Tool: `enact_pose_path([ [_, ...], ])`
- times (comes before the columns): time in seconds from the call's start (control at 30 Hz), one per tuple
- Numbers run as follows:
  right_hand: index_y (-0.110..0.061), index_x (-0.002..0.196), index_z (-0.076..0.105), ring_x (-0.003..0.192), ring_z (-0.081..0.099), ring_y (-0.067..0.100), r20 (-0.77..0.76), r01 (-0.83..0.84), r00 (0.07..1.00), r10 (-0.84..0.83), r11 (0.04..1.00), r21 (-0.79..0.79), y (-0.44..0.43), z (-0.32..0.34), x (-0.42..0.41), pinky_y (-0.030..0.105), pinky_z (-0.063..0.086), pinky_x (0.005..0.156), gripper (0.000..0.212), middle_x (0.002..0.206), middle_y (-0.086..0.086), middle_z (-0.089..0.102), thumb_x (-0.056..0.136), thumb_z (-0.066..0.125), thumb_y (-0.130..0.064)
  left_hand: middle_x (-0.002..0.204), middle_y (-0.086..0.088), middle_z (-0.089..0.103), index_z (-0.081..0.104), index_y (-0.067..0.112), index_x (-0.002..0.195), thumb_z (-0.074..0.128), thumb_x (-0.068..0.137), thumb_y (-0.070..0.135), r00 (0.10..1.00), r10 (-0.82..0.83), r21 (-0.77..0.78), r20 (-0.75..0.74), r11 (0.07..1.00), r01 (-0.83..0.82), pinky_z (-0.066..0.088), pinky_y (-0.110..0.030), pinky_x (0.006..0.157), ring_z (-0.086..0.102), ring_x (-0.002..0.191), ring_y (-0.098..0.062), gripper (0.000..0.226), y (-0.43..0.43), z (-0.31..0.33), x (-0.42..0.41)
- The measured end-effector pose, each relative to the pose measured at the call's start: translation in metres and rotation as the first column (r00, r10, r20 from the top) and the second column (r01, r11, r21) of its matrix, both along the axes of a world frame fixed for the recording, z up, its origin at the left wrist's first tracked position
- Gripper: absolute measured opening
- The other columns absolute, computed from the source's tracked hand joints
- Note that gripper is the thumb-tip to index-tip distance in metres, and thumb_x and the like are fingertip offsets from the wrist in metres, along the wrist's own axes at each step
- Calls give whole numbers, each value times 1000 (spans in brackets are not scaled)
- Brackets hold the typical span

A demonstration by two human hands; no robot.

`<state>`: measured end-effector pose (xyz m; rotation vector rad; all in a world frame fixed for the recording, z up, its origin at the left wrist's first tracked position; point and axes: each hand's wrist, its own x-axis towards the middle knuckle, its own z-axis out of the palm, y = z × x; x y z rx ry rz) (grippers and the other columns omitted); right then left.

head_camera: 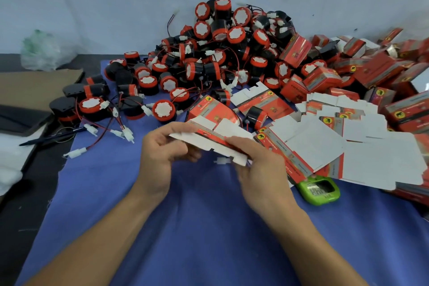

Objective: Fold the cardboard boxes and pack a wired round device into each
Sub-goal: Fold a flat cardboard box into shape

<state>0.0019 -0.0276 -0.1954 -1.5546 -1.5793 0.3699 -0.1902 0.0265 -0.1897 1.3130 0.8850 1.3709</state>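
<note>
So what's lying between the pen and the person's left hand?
Head view: wired white plug connectors lying on the blue cloth between pen and left hand.

Bright, even light fills the scene, and shadows are soft and faint. Everything looks a little fuzzy — the right hand (260, 169) is smeared at its edge. Near the sides the blue cloth (209, 227) bends and stretches — a wide-lens look.
</note>
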Motion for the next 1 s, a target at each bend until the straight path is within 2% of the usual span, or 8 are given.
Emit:
enact_pose_path([
  [0.17,-27,110,78,107,61,-7,-173,38,985,-30,998,43,0,4,7,3,43,89,28,108,-22,71,94,69,-6,68,-9,72,84,24,92,68,86,24,974,2,69,-228,997,14,53,-30,56,64,59,-24,17,2,0,-2],
  [0.27,-33,117,73,114,61,-3,-264,52,964,-26,994,91,-3,7,1,10,47,89,27,114,-22,71,95,68,-19,51,-3,58,72,17,61,66,82,54,917,92,58,-389,995,-75,41,-36,52,48,48,-18,43,1,-2,3],
  [0.37,-35,111,66,105,63,9,-275,49,962,3,983,180,-7,10,-5,15,46,76,20,107,-18,67,97,57,-23,50,5,39,46,20,46,55,73,61,745,369,197,-555,929,-314,29,-35,56,35,55,-14,49,-2,1,7],
  [0.43,-35,99,64,89,60,10,-231,19,973,24,984,179,-6,9,-4,12,39,65,22,94,-15,65,99,55,-15,63,11,48,55,34,50,57,72,57,629,497,389,-598,866,-315,35,-32,65,42,70,-10,32,-3,5,6],
  [0.57,-34,93,61,78,55,11,-190,-56,978,80,990,129,-1,9,6,15,37,63,29,85,-11,62,102,54,-7,60,16,55,70,40,56,70,71,61,818,259,130,-514,966,-224,36,-25,59,48,61,-7,26,-5,4,7],
  [0.77,-42,147,40,144,39,5,-129,-42,989,76,968,248,-10,15,0,28,40,113,66,153,-22,43,97,57,-3,79,26,74,76,60,85,67,74,53,819,320,44,-476,939,-342,55,-36,67,67,79,-2,16,-14,2,21],
  [0.87,-28,135,60,149,34,11,166,-112,985,51,915,387,-10,15,-1,27,33,118,53,158,-9,43,90,59,1,78,15,76,79,53,83,67,70,55,830,308,17,-465,940,-340,59,-48,73,70,81,-13,17,-16,3,20],
  [1.0,-22,114,72,144,44,11,162,-148,982,102,941,304,-15,18,-4,29,40,113,40,152,-6,53,88,65,8,79,18,76,77,60,78,67,72,42,812,216,-21,-542,963,-270,59,-50,73,67,80,-15,21,-12,9,16],
])
